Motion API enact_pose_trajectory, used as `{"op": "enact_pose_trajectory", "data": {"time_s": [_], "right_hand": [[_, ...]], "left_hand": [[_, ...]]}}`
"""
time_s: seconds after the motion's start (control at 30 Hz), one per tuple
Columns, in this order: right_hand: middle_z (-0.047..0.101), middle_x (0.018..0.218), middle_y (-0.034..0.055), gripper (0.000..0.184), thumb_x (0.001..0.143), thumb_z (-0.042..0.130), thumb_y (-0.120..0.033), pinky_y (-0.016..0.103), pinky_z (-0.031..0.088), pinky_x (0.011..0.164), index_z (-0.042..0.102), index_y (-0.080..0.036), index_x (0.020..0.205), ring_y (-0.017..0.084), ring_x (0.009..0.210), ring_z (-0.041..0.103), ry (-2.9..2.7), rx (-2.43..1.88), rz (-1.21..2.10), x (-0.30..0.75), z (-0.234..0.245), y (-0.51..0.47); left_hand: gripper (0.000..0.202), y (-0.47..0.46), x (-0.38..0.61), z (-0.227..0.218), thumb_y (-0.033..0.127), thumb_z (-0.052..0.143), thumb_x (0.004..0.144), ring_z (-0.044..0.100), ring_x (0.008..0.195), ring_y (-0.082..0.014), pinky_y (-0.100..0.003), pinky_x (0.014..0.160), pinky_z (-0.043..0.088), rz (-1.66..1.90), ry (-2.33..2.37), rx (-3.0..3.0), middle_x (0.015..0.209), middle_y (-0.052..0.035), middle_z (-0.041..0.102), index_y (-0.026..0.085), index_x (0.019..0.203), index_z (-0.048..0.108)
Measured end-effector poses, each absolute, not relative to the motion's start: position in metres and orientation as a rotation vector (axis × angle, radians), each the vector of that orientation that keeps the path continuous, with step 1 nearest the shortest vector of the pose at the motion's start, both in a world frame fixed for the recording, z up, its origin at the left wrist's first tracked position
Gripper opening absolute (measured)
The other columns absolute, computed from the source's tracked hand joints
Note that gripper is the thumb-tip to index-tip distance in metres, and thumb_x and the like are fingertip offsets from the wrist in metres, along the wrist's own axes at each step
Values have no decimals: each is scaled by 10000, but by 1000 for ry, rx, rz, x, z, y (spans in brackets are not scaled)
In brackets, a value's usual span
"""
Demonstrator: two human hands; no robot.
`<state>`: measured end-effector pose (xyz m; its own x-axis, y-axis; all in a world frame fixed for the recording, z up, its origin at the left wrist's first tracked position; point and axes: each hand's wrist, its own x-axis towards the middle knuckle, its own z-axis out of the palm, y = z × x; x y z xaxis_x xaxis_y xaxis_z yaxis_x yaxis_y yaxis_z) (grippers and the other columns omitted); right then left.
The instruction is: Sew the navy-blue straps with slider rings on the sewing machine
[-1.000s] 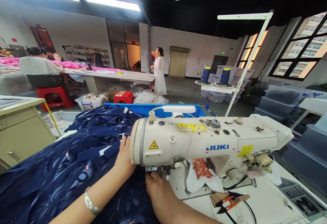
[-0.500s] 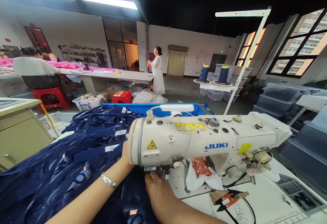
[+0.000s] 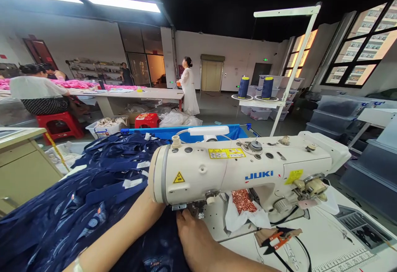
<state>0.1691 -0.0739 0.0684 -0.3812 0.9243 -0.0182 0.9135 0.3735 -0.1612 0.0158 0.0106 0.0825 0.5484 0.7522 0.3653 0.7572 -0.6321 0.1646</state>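
Note:
A white JUKI sewing machine (image 3: 248, 164) stands before me. A heap of navy garments with straps and white labels (image 3: 102, 189) covers the left side, and navy fabric (image 3: 167, 239) runs from it to beneath the machine's head. My left hand (image 3: 151, 197) reaches behind the head, so its fingers are hidden. Just in front of the needle area, my right hand (image 3: 194, 235) is closed with bent fingers at the edge of the navy fabric; the fingertips are partly hidden under the head.
Orange-handled thread snips (image 3: 276, 241) lie on the machine table, near a white wrapper with copper-coloured bits (image 3: 243, 201). Two navy thread cones (image 3: 267, 88) stand on a rack. Behind is a blue cloth bin (image 3: 238, 131). Other people are farther off, by a long table (image 3: 139, 94).
My left forearm has moved farther under and behind the machine's head, and the fabric beneath it has shifted forward. My right hand stays almost in place. The view has turned slightly.

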Motion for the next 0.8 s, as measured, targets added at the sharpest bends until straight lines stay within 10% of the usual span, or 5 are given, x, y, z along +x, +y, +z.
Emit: {"op": "enact_pose_trajectory", "data": {"time_s": [0.23, 0.8], "right_hand": [[593, 1199, 120, 554, 803, 376, 83, 398, 604, 764, 501, -105, 1309, 256, 916, 668, -2462, -1752, 275, 168, 61, -71], [615, 1184, 174, 563, 748, 473, 50, 354, 588, 680, 501, -38, 1303, 270, 905, 672, -2526, -1679, 193, 172, 49, -72]], "left_hand": [[328, -7, -1, 93, 155, 431, 877, 606, 1120, -220, -345, 969, 497, -240, -956, -2973, 1192, -69, 664, 206, 1133, 629], [398, -10, 1, 88, 207, 509, 856, 399, 1331, -300, -538, 1123, 294, -376, -1192, -2996, 1380, -66, 530, 275, 1239, 598]]}}
